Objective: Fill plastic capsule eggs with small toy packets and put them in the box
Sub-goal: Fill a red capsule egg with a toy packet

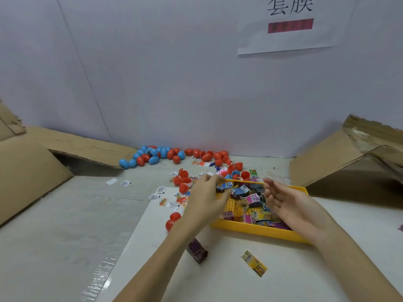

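Over the yellow tray [257, 231], a blue-printed toy packet [224, 185] is pinched by the left hand [206, 197]; at 3 o'clock, the right hand [290, 203] is held open-fingered.

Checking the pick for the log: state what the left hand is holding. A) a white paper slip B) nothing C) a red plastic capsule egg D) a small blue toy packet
D: the left hand pinches a small blue toy packet at the far rim of the yellow plastic tray, while the right hand is open and holds nothing.
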`<state>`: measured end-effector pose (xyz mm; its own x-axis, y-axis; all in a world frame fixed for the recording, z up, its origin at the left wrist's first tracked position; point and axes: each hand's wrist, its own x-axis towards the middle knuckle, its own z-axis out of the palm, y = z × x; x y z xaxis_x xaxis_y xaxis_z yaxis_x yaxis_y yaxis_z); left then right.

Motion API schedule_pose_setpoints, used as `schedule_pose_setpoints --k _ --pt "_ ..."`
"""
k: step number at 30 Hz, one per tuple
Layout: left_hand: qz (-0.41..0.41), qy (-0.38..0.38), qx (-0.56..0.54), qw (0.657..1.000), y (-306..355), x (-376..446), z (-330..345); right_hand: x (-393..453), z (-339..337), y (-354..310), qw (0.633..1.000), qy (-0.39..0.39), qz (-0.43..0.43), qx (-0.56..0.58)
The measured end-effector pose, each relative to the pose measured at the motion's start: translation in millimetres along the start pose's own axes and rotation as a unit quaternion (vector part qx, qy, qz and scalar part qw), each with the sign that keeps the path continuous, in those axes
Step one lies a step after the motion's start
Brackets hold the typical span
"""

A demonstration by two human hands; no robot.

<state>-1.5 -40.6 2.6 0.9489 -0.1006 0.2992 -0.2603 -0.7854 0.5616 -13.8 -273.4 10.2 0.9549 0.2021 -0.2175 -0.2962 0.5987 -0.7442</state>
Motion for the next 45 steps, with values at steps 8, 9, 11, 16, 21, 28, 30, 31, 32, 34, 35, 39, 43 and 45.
schedule_pose_setpoints --k 8,9,11,16,21,28,30,31,32,34,35,39,43,45 --pt "-0.142 0.007 0.217 0.966 -88 129 -46 9 -5 4 1.000 -0.003 -0.012 -0.029" --pt "-0.160 0.002 0.256 0.953 -99 137 -47 10 -6 4 0.999 -0.005 -0.014 -0.037" --pt "-0.171 0.003 0.265 0.949 -117 149 -44 12 -9 5 0.999 -0.012 -0.016 -0.051" --pt "-0.166 0.065 0.178 0.968 -136 155 -33 16 -13 6 0.996 -0.014 -0.017 -0.081" --pt "-0.152 0.074 0.094 0.981 -114 135 -39 12 -7 6 0.996 -0.009 -0.023 -0.085" --pt "-0.022 0.075 -0.191 0.978 -2 36 -17 -1 5 5 0.988 -0.015 -0.054 -0.144" --pt "-0.021 0.050 -0.291 0.955 25 2 -3 -7 9 6 0.975 -0.048 -0.086 -0.201" --pt "-0.023 0.041 -0.322 0.946 36 -11 4 -9 11 8 0.968 -0.064 -0.100 -0.222" --pt "-0.023 0.037 -0.339 0.940 44 -22 11 -11 12 9 0.962 -0.073 -0.111 -0.239" --pt "-0.016 0.038 -0.362 0.931 53 -34 19 -14 13 11 0.952 -0.060 -0.132 -0.271" --pt "-0.014 0.039 -0.370 0.928 54 -36 20 -15 13 11 0.948 -0.048 -0.139 -0.282" --pt "-0.013 0.027 -0.364 0.931 49 -38 17 -15 15 14 0.950 -0.014 -0.136 -0.281" --pt "0.047 0.031 -0.342 0.938 48 -42 15 -12 15 17 0.950 -0.004 -0.132 -0.282" --pt "0.071 0.031 -0.333 0.940 48 -42 14 -12 14 18 0.947 0.002 -0.134 -0.293"
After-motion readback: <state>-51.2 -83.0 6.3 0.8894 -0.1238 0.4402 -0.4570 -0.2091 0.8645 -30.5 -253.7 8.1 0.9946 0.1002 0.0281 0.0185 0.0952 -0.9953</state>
